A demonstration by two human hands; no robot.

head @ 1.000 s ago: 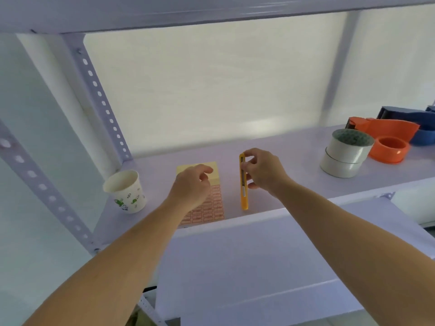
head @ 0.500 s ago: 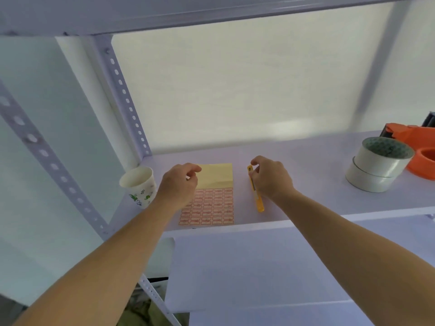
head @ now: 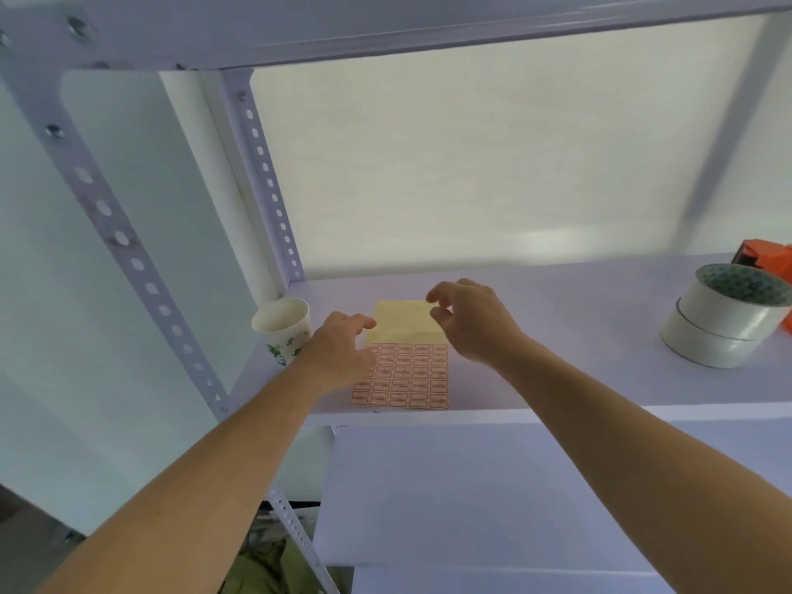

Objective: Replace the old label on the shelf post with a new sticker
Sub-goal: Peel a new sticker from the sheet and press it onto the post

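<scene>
A sticker sheet (head: 407, 375) lies flat near the shelf's front edge. Its near part has rows of red-framed labels and its far part is bare yellow backing. My left hand (head: 343, 351) rests on the sheet's left edge, forefinger stretched onto the yellow part. My right hand (head: 469, 323) hovers over the sheet's far right corner, thumb and forefinger slightly apart with nothing between them. The perforated front left shelf post (head: 128, 259) rises at the left and shows faint brownish marks. The yellow cutter is out of sight.
A paper cup (head: 285, 330) with a green print stands left of the sheet by the back left post (head: 265, 177). Two stacked tape rolls (head: 724, 323) and an orange tape dispenser (head: 767, 257) sit at the right. A lower shelf board (head: 471, 486) lies below.
My right hand laid the yellow cutter down on the shelf, let it go, and moved left over the sheet's far corner. The view swung left.
</scene>
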